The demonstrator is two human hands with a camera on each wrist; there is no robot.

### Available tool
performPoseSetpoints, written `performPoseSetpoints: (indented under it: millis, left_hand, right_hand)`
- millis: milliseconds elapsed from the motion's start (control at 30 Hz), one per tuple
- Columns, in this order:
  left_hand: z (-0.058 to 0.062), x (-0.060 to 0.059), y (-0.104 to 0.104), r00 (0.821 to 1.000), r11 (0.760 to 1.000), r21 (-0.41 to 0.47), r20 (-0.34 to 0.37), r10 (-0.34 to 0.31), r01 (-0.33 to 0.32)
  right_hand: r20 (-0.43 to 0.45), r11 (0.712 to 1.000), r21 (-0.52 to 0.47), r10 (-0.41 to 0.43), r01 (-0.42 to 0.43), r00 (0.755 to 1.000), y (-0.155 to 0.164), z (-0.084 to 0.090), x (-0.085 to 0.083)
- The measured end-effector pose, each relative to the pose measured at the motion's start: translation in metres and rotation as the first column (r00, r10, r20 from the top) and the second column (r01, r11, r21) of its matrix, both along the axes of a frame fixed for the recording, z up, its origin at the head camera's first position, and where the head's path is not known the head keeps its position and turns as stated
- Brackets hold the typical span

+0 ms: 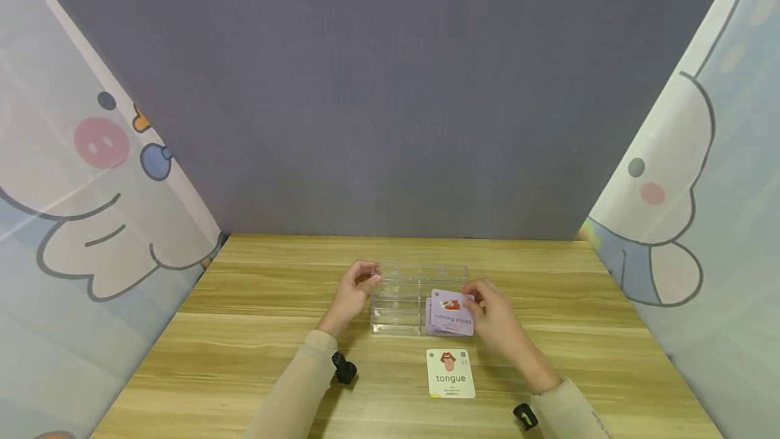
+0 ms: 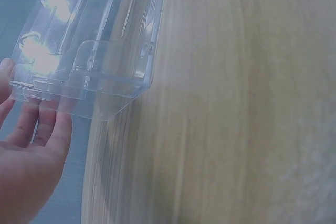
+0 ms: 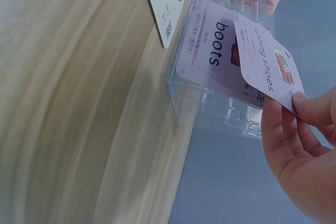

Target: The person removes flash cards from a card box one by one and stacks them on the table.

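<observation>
left hand (image 1: 355, 290): at frame centre, fingers loosely bent on the left end of the clear box (image 1: 402, 303), seemingly steadying it | right hand (image 1: 496, 317): pinches the "running shoes" card (image 1: 451, 313) over the box's right part | right wrist view only: a "boots" card (image 3: 215, 51) lies inside | "tongue" card (image 1: 451, 373): on the table (image 1: 244, 344), lower centre

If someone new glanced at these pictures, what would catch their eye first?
Probably the lilac "running shoes" card pinched in the right hand above the clear plastic compartment box at mid-table, which the left hand touches. Nearer the person, a white "tongue" card lies flat on the wooden table.
</observation>
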State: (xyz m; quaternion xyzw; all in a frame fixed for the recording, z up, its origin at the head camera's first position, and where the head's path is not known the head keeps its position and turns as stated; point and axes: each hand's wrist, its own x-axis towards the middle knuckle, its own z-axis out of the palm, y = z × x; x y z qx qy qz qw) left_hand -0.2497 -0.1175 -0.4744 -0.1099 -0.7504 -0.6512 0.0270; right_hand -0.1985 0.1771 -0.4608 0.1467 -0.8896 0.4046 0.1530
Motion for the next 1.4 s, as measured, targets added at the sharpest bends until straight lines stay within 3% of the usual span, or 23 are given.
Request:
performPoseSetpoints:
  millis: [1033,1400]
  left_hand:
    - [-0.001,-0.002,-0.001,1.000,1.000,-0.002,0.001,0.000,0.000]
    - [-0.001,-0.002,0.000,1.000,1.000,-0.006,-0.004,0.007,-0.007]
  right_hand:
    - [0.070,0.998,-0.045,0.052,-0.049,0.996,0.002,0.008,0.013]
    - [0.146,0.997,-0.048,0.064,-0.058,0.987,0.004,0.007,0.017]
